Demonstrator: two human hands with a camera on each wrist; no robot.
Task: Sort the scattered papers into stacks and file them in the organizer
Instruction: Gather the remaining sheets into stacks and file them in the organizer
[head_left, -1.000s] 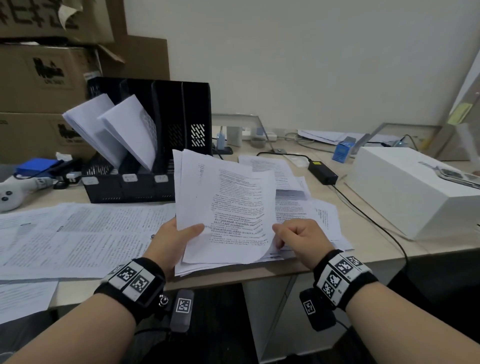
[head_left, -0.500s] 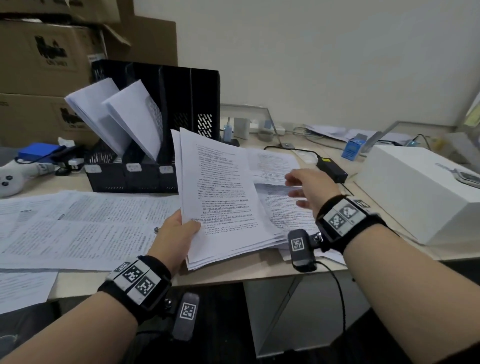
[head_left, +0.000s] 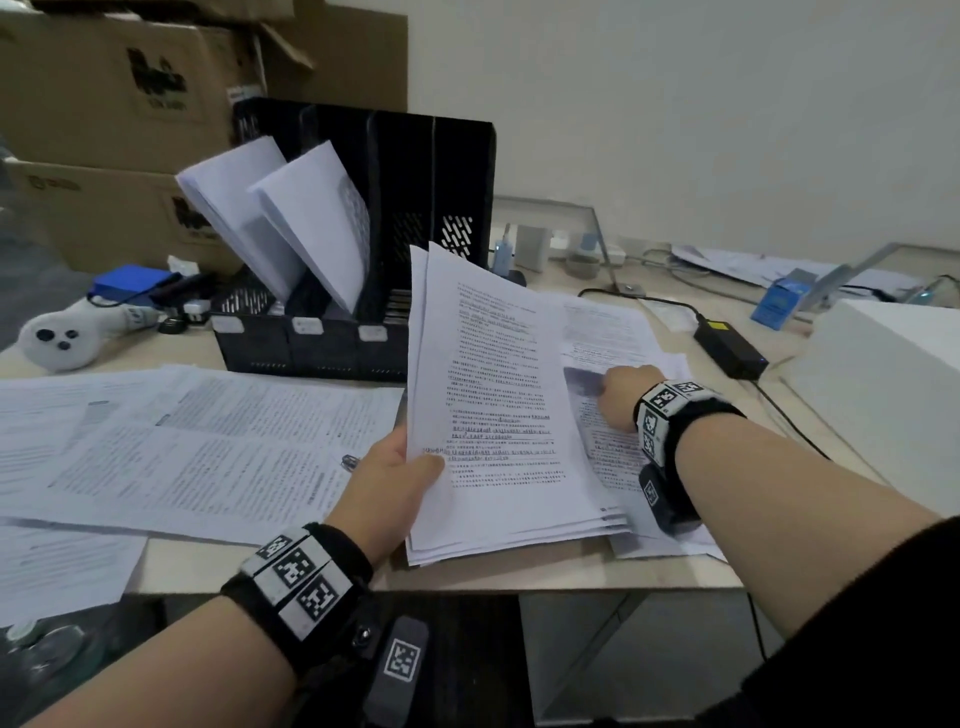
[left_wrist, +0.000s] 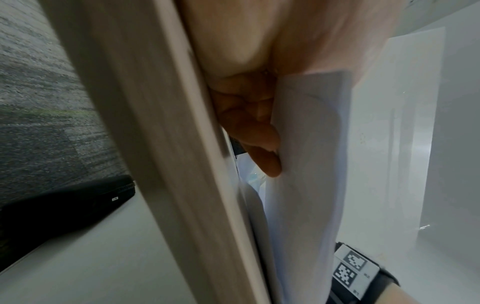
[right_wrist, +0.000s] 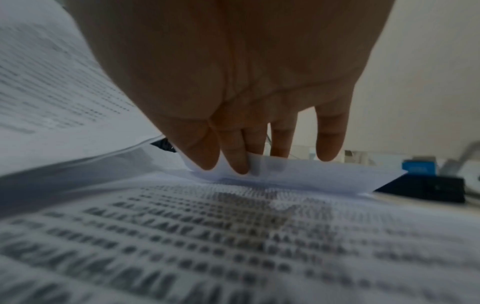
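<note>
Now, from the head view, we hold a thin stack of printed sheets (head_left: 498, 415) in our left hand (head_left: 384, 493), thumb on top and the other fingers hidden below, at the lower left edge. The stack tilts up from the table (head_left: 519, 574), and its near corner is close to the table edge. Our right hand (head_left: 621, 395) reaches to the loose papers (head_left: 613, 332) that lie flat just beside the stack. The black organizer (head_left: 363, 291) stands behind, with two white bundles (head_left: 280, 223) leaning in its left compartments; more sheets (head_left: 182, 447) are spread on the left part of the table.

From the left wrist view, the picture is blurred, but our fingers (left_wrist: 259, 139) press against the underside of the paper, so this hand is closed around the stack.

From the right wrist view, thumb and forefinger (right_wrist: 233, 156) pinch the lifted edge of one sheet (right_wrist: 298, 172), which curls up from the printed page below; the other fingers are straight and apart.

We judge the paper as very light, thin and floppy: it bends under its own weight and the sheets slide easily on each other. A single sheet is best taken at an edge or corner, the stack along one side with support below. A hard pinch can crease it.
</note>
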